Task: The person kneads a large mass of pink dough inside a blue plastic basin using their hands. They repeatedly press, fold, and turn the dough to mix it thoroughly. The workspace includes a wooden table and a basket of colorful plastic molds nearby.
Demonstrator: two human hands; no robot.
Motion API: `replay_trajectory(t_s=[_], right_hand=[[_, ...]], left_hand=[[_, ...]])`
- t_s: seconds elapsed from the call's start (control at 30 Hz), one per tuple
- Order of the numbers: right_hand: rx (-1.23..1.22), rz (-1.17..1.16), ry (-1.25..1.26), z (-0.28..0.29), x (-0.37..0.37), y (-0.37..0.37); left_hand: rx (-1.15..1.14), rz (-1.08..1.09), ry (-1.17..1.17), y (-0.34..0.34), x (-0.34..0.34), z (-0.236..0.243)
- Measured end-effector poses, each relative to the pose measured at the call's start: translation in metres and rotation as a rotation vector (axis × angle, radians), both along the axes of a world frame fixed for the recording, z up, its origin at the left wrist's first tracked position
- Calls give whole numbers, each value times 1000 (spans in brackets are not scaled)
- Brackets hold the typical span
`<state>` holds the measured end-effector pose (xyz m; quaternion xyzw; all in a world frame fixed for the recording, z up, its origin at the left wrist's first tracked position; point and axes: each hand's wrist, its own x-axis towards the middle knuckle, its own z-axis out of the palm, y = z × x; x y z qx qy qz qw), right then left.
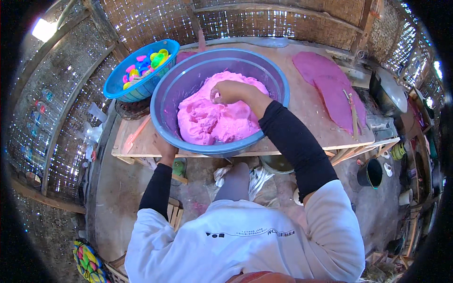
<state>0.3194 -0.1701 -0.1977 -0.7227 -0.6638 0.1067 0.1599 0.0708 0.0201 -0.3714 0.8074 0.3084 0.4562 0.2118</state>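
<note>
A large blue basin (165, 101) stands at the near edge of a wooden table (302, 118), and the pink doughy mass (203, 120) lies inside it, heaped over the middle and right of its floor, with a lumpy, folded surface. The right hand (230, 92) is over the basin's middle, bent at the wrist, its fingers curled in towards the thumb; the mass lies directly below and around it, spreading towards the basin's near side, but whether the fingertips are pinched on any of it or stand apart cannot be told. The left hand (164, 146) is at the basin's near left, outside the wall and just under the rim; its fingers are partly hidden there, so I cannot tell whether they clamp the basin or only rest against it, and the wall stands between this hand and the mass. Just beyond the basin's left side, a blue basket (141, 90) holds bright pieces (141, 66) in yellow, green, pink and blue. Well to the basin's right lie flat pink sheets (330, 85), with a thin stick (353, 113) across them.
</note>
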Motion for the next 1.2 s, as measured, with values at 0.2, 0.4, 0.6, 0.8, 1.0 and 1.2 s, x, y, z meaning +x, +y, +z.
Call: replay_trajectory(t_s=[0.2,0.4,0.6,0.8,1.0,1.2], right_hand=[[-65,-46,13,1,-4,-1],[-18,-32,35,-3,0,-5],[-22,-65,43,1,-4,-5],[-22,-98,47,0,-4,-6],[-20,-72,31,-3,-4,-6],[-26,-99,45,-6,-4,-3]], left_hand=[[83,23,192,1,-2,-6],[73,-42,175,13,-2,-22],[-136,-138,6,9,-3,-14],[-150,-197,-86,21,-3,-32],[-269,-177,-144,34,-2,-51],[-348,-265,-293,50,-2,-67]])
